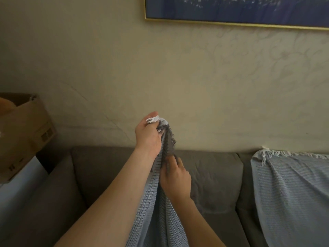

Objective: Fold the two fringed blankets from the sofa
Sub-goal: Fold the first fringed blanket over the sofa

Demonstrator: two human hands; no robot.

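Observation:
A light blue waffle-knit fringed blanket [153, 211] hangs bunched in front of me, over the sofa. My left hand [147, 135] holds its top corner up high, white fringe poking out between the fingers. My right hand [175, 177] grips the gathered edge just below, fingers curled into the cloth. The second fringed blanket [292, 193], same pale blue, lies draped over the sofa's right back cushion, its white fringe along the top edge.
The grey sofa [210, 177] fills the lower view against a beige patterned wall. A cardboard box [23, 132] stands on a white surface at the left. A gold-framed blue picture [236, 9] hangs above.

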